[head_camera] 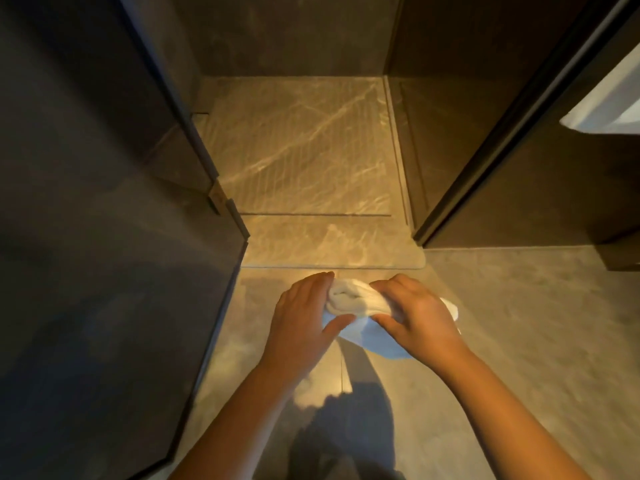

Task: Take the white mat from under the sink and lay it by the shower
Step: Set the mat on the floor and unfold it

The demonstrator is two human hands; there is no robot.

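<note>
Now my left hand (pixel 304 308) and right hand (pixel 414 318) grip the bunched white mat (pixel 349 299); I should shake it flat, probably parallel to the shower sill (pixel 332 259).

— What's underfoot?
— A grey stone tiled floor (pixel 502 323), beneath both hands.
— Anything on it?
— Just beyond the fingertips, the veined marble shower threshold (pixel 332 251). I can't tell whether the mat touches it.
</note>
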